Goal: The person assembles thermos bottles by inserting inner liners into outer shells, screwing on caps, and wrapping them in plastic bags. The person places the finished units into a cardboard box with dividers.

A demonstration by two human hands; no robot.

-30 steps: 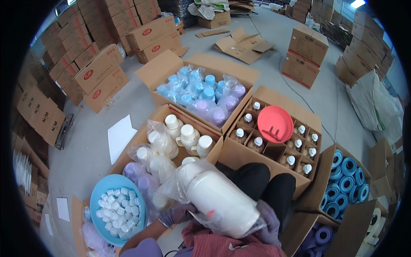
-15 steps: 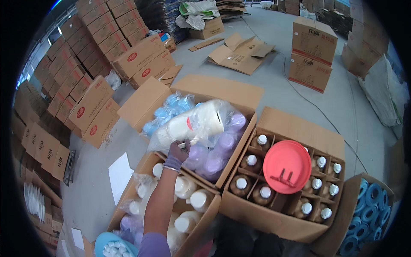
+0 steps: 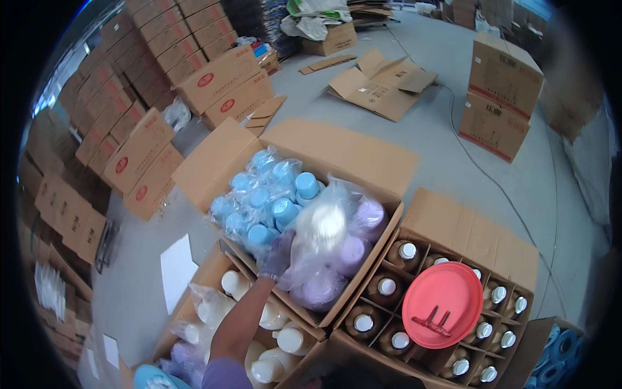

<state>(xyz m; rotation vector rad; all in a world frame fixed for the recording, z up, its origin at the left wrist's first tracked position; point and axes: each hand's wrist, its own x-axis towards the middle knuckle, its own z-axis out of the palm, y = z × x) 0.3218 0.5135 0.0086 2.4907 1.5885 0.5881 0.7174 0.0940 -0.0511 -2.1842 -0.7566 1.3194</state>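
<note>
In the open carton (image 3: 343,144) before me, my left hand (image 3: 277,254), in a thin purplish-grey glove, grips the clear plastic bag around a white bottle (image 3: 322,227). The fingers are partly hidden against the bag. The bottle stands steeply among bagged purple bottles (image 3: 353,254) on the right. Light-blue capped bottles (image 3: 262,194), some in clear plastic, fill the carton's left part. Below my forearm, a nearer carton (image 3: 304,363) holds several white bottles (image 3: 291,338). My right hand is out of view.
To the right, a divided carton (image 3: 382,223) holds brown bottles with silver caps; a red plate (image 3: 447,292) with a dark red piece lies on top. A blue bowl (image 3: 146,376) is at lower left. Stacked cartons (image 3: 223,78) and a cable (image 3: 499,181) are farther off.
The bagged white bottle has gone from lying across the carton to standing steeply in it. My left hand has moved slightly down with it, uncovering the blue bottles. The view has shifted.
</note>
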